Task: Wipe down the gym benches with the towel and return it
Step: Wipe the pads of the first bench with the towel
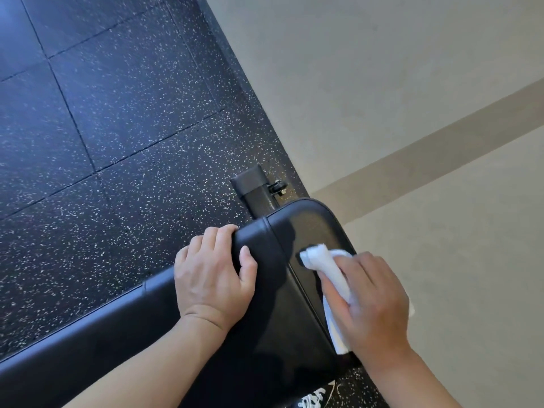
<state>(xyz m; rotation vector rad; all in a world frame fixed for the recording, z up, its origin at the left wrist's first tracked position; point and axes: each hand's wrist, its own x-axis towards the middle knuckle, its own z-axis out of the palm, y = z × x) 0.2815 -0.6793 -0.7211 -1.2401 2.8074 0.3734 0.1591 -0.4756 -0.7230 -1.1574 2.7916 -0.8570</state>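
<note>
We judge the main risk to be missed ground. The towel (325,265) is bunched into a narrow wad, so each pass would cover only a thin strip of the bench (297,313), and the far rounded end and the left edge could easily go unwiped. A loose tail of cloth hangs off the right side of the pad, below our right hand (372,301); if the grip slackens, it could slide out and drop to the floor (117,119). The bench stands close to the wall (397,83) on its right, so a wide stroke that way could knock our knuckles against it. A shoe (312,400) shows at the near edge, just beside the pad, with a loose lace that could trip us as we move along.

Our right hand is curled around the towel, fingers and thumb folded over the wad and pressing its far end onto the top of the pad, near the right edge. Our left hand (213,278) grips the left edge of the pad, fingers wrapped over the side and thumb lying on top, bracing us. The two hands sit near each other, apart, at the far end of the bench.
</note>
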